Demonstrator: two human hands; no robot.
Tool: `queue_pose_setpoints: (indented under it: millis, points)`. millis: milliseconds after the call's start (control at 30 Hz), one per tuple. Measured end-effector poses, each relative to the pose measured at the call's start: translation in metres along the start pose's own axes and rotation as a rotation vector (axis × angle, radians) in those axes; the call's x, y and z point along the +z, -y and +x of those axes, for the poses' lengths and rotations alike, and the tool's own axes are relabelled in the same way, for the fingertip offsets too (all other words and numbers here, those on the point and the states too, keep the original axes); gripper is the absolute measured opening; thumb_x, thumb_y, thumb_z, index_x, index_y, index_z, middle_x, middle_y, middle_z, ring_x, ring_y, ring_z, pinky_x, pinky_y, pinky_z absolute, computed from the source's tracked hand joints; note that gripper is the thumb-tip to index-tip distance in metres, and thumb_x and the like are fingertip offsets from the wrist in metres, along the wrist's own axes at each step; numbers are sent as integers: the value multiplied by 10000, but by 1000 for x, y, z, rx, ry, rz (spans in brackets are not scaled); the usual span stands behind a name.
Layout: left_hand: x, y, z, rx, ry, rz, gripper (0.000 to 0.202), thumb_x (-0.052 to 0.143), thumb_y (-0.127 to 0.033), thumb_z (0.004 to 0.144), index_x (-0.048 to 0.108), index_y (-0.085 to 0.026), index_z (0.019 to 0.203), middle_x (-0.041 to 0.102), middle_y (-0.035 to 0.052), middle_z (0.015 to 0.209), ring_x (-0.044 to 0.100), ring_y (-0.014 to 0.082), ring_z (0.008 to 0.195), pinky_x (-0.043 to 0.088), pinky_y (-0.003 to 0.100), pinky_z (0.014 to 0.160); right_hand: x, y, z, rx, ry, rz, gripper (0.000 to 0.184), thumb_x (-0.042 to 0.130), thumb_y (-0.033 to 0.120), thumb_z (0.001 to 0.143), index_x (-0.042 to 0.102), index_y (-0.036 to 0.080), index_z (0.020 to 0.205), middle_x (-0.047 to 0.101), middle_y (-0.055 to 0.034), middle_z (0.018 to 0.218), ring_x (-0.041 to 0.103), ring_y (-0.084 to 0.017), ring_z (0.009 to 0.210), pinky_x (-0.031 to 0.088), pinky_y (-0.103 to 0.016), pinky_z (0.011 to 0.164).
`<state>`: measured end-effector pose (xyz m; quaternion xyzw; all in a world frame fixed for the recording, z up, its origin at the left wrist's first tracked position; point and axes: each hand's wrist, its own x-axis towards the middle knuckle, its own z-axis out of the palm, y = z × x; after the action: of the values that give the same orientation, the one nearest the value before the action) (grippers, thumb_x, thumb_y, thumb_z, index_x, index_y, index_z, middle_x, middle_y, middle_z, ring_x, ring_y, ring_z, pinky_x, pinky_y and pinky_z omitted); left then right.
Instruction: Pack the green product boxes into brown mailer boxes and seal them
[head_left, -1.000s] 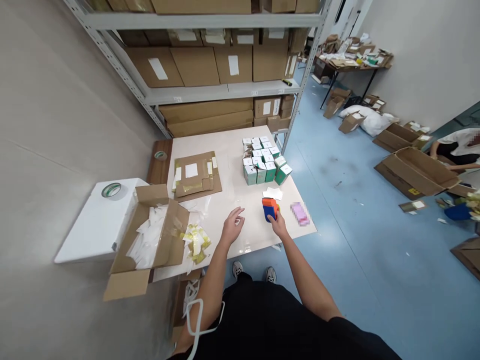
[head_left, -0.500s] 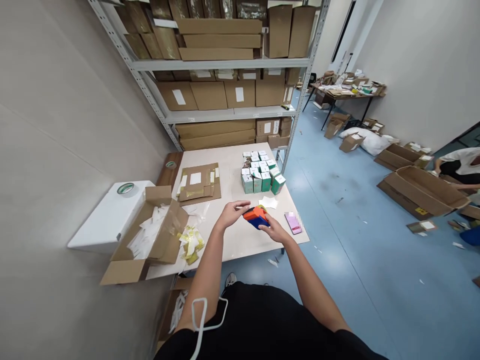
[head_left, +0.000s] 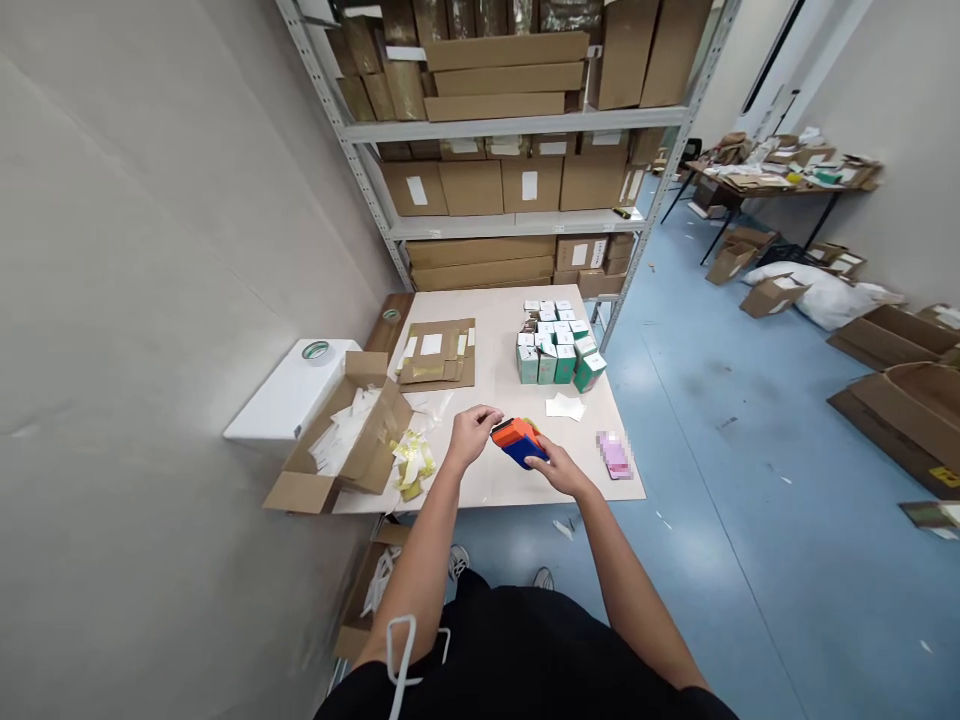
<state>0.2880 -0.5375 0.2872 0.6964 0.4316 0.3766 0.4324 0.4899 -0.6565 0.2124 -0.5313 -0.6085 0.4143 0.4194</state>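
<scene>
An orange and blue handheld device (head_left: 516, 442) is raised a little above the front of the pale table (head_left: 502, 385). My right hand (head_left: 561, 470) grips it from below and the right. My left hand (head_left: 474, 433) pinches its left end with curled fingers. A pink phone (head_left: 614, 453) lies on the table just right of my right hand. White slips of paper (head_left: 565, 406) lie beyond the device.
Several small green and white boxes (head_left: 556, 346) stand at the table's far right. Flattened cardboard (head_left: 437, 353) lies at the far left. An open carton of white bags (head_left: 346, 443) hangs off the left edge. Tape rolls (head_left: 316, 350), shelving with cartons (head_left: 510, 150), floor boxes at right.
My right hand lifted the orange and blue device off the table and my left hand came in to grip its other end. My head rose and turned left.
</scene>
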Motion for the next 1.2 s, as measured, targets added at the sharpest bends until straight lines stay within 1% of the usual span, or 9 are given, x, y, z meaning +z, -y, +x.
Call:
queue_pose_setpoints:
  millis: [233, 600, 700, 833, 1000, 1067, 1100, 1133, 1200]
  points:
    - [-39, 4, -2, 118, -198, 101, 200, 639, -309, 915, 793, -220, 823, 792, 43, 873, 727, 202, 846, 567, 326, 798, 30, 12, 20, 20, 26, 47, 378, 617, 505, 983, 633, 233, 1246, 710, -65, 1130, 649, -261, 997, 523, -397, 909]
    - [-120, 26, 19, 202, -298, 232, 202, 621, -238, 969, 802, -244, 880, 789, 37, 912, 732, 198, 884, 566, 317, 848, 82, 49, 88, 13, 67, 24, 378, 651, 526, 961, 639, 220, 1182, 694, -56, 1078, 634, -237, 937, 520, -375, 863]
    - [-148, 37, 28, 220, -326, 236, 198, 623, -217, 966, 799, -243, 880, 788, 34, 907, 733, 194, 871, 566, 304, 825, 99, 56, 107, 9, 93, 35, 378, 652, 527, 960, 635, 216, 1174, 682, -50, 1047, 620, -232, 927, 513, -362, 844]
    - [-193, 52, 42, 272, -379, 224, 215, 609, -214, 979, 796, -238, 877, 787, 32, 897, 734, 192, 860, 573, 301, 808, 126, 57, 127, 32, 105, 12, 373, 665, 534, 946, 638, 219, 1145, 679, -40, 1000, 610, -230, 898, 504, -353, 822]
    - [-237, 67, 43, 387, -396, 274, 254, 570, -279, 1036, 810, -250, 959, 791, 42, 937, 741, 198, 896, 599, 334, 857, 171, 49, 154, 75, -4, -3, 380, 656, 558, 929, 630, 222, 1103, 680, -37, 968, 606, -232, 880, 507, -352, 810]
    - [-247, 73, 35, 433, -405, 343, 276, 530, -287, 1060, 804, -260, 1074, 796, 61, 1040, 740, 217, 995, 597, 380, 940, 191, 50, 168, 90, -61, -8, 386, 640, 564, 928, 624, 221, 1104, 685, -42, 966, 610, -236, 876, 512, -352, 795]
    - [-252, 77, 30, 449, -392, 396, 290, 515, -294, 1068, 784, -267, 1171, 783, 78, 1158, 728, 234, 1084, 584, 409, 995, 201, 52, 176, 95, -92, -15, 387, 631, 564, 928, 618, 220, 1107, 687, -45, 965, 612, -237, 870, 514, -353, 790]
    - [-257, 81, 24, 457, -368, 456, 323, 507, -306, 1070, 735, -267, 1296, 736, 99, 1310, 700, 256, 1190, 563, 439, 1049, 210, 55, 185, 96, -122, -28, 386, 622, 561, 929, 612, 219, 1108, 690, -47, 964, 615, -238, 863, 515, -356, 787]
    - [-267, 90, 14, 457, -315, 556, 500, 513, -347, 1067, 518, -240, 1556, 519, 149, 1597, 593, 309, 1384, 520, 482, 1119, 227, 64, 203, 88, -158, -70, 373, 608, 553, 932, 599, 221, 1103, 693, -51, 954, 618, -240, 840, 511, -361, 775]
